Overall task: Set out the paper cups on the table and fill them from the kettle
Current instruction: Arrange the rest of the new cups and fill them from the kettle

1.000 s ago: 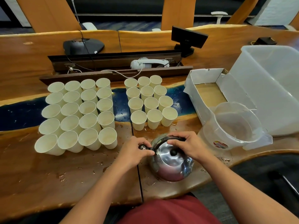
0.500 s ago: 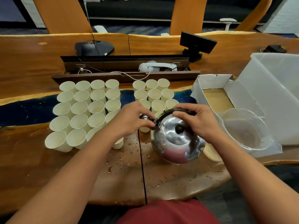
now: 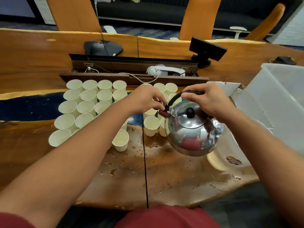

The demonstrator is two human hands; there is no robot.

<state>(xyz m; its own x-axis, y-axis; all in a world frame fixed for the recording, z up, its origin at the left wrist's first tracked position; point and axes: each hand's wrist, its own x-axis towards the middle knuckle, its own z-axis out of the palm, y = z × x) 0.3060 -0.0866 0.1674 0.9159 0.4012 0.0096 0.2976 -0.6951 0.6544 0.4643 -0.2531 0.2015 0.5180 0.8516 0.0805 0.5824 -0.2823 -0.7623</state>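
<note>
Kettle [image 3: 192, 129] of polished steel hangs in the air above the wet wooden table [image 3: 172, 175], tilted with its spout toward ten o'clock, at about three o'clock of the frame's centre. The right hand [image 3: 208, 102] is curled round the black arched handle [image 3: 176, 96] at the top and carries the weight. The left hand [image 3: 144, 99] pinches the small piece at the spout [image 3: 162, 112] between thumb and fingertips. The black-knobbed lid [image 3: 190, 115] sits closed on the kettle. Paper cups [image 3: 88, 106] stand upright in two blocks: a larger one at nine to ten o'clock of the kettle, partly hidden by the left forearm, and a smaller one right under and behind the spout, with its nearest cup [image 3: 151, 125] just beside the kettle's body. Water drops lie scattered on the wood at six o'clock of the cups. A clear plastic bin [image 3: 283, 102] sits at three o'clock, with a white cardboard box [image 3: 230, 88] between it and the right hand.
</note>
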